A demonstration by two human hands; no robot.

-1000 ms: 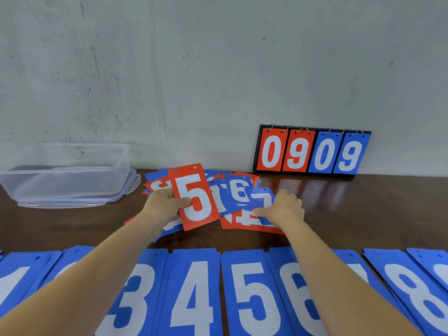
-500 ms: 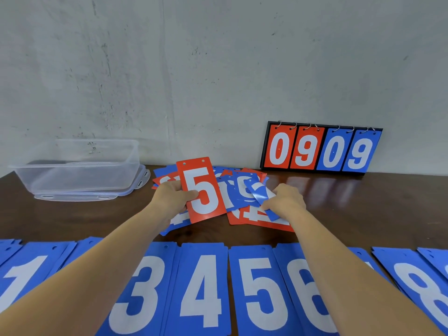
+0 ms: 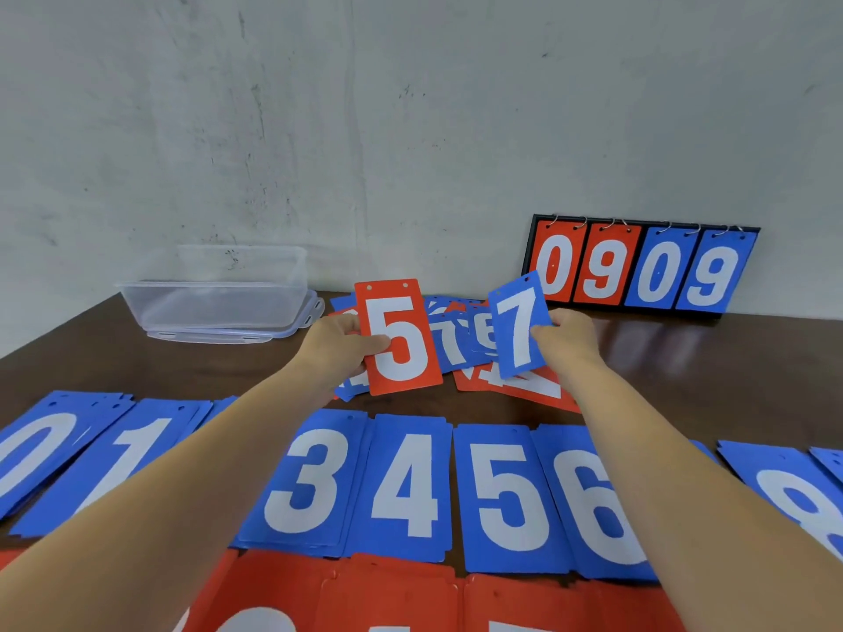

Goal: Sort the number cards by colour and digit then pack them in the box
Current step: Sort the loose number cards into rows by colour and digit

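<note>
Fingers of L hand clamp a red 5 card; R hand pinches a blue 7 card by its edge, both raised over the mixed pile on the table. Clear box at the pile's 10 o'clock, scoreboard at 2 o'clock vs. the wall. Blue row at 6 o'clock, w/ red row nearer the camera.

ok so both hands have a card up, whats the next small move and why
Probably bring the right hand with the blue 7 card down between the blue 6 pile and the blue 8 pile, since the piles run in digit order; that gap is hidden by the forearm. The left hand holds the red 5 card, which would likely go to the red row after.
</note>
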